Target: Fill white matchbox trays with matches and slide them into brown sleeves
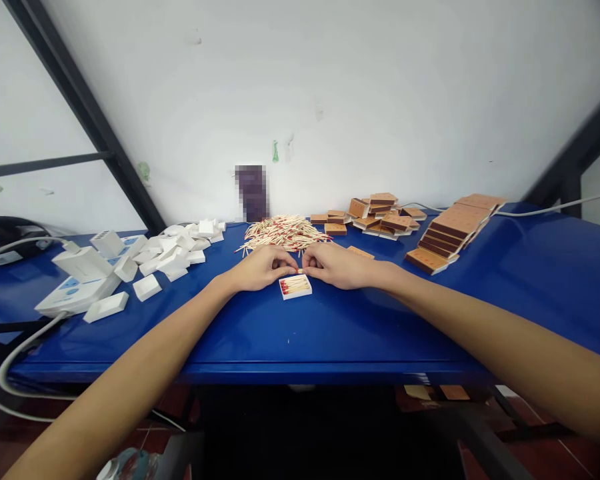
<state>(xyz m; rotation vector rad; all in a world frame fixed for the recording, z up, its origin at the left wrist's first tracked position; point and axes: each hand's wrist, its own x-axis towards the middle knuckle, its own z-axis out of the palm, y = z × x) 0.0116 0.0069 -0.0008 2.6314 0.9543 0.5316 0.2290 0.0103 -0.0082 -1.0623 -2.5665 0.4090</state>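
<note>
Left hand (267, 268) and right hand (333, 265) are facing each other, both grips pinching matches (300, 271) between fingertips. White tray (298, 294), holding more matches, is lying just nearer on blue worktop (290, 340); match pile (287, 231) is sitting behind.

Past my fingers (284, 257) is a white wall (380, 100), with a dark purple thing (253, 193) (too blurry for me to name) by it. Far to their left I see a white power strip (75, 295) with big white plugs (83, 265), then a black thing (23, 230). Lower down on that side is a bottle (133, 465).
</note>
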